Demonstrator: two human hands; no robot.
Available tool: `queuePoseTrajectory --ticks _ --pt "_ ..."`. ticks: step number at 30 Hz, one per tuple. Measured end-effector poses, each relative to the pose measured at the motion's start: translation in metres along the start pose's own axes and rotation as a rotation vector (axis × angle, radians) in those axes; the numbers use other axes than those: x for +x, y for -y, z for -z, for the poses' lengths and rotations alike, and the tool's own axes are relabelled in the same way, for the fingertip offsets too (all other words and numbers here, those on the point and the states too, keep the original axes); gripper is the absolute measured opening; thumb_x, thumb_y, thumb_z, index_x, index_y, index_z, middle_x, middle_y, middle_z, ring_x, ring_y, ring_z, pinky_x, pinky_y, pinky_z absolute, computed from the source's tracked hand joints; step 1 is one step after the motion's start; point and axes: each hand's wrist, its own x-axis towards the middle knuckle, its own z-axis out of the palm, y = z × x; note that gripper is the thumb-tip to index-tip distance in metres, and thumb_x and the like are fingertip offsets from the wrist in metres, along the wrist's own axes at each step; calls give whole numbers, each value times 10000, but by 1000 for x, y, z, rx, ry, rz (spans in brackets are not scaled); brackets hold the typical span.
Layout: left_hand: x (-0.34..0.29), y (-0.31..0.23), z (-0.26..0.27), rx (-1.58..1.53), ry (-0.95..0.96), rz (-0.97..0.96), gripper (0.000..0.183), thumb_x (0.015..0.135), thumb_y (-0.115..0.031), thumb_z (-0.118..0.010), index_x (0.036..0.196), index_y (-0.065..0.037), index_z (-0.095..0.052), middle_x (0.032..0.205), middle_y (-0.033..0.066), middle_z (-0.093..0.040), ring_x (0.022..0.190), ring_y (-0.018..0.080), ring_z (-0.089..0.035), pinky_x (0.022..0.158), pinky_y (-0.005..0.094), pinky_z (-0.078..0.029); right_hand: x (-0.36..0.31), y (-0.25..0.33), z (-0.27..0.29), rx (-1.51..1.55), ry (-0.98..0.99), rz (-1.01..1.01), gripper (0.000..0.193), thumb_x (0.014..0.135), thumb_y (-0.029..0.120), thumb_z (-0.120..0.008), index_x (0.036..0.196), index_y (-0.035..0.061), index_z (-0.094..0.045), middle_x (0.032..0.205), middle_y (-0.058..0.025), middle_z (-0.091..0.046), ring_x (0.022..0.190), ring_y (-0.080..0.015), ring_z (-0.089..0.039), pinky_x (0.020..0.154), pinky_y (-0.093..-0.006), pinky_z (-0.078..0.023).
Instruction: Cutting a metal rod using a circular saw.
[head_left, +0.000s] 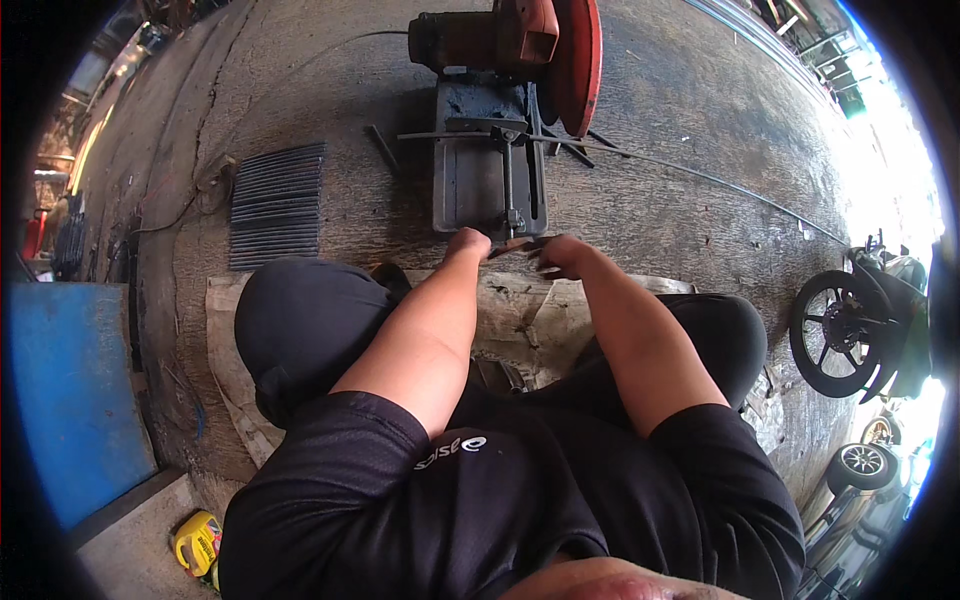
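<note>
A chop saw with a red guard (583, 70) stands on the floor in front of me. Its grey base (463, 190) carries a vise, whose screw (508, 180) runs toward me. A long thin metal rod (660, 163) lies crosswise through the vise jaws, under the guard. At the screw's near end is the brownish vise handle (514, 244). My left hand (470, 243) is closed at the handle's left end, its fingertips partly hidden. On the right side, my right hand (564, 257) has its darkened fingers bent and apart, close against the handle; contact is hard to make out.
A row of cut dark rods (278, 205) lies on the left. Short offcuts (382, 148) lie beside the base. A blue panel (70, 390) and a yellow container (197, 543) are at lower left. A motorcycle (850, 325) stands at right. Cardboard-like sheeting (540, 320) lies under my legs.
</note>
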Motion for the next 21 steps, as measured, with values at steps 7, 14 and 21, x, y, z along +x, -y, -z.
queuePoseTrajectory --ticks 7,14,21 --pt "26 3 -9 -270 -122 54 399 831 -209 -442 1087 20 -645 1204 252 -576 1149 381 -549 982 434 -432 -33 28 -4 212 480 -104 426 845 -13 -539 1261 77 -558 1290 -64 -537 981 -231 -589 885 -394 -493" --pt "25 7 -25 -661 233 -59 506 765 -484 -640 1034 -57 -678 994 138 -661 862 255 -627 641 395 -504 -2 3 -9 -321 237 -366 459 867 43 -493 1293 201 -559 1261 -62 -577 922 -244 -653 727 -424 -564" --pt "14 -4 -10 -83 280 -245 690 710 -604 -674 1020 12 -676 1038 172 -664 920 276 -640 819 378 -491 6 -2 0 528 -152 -283 352 922 127 -401 1215 173 -590 1046 -82 -654 748 -261 -651 649 -400 -539"
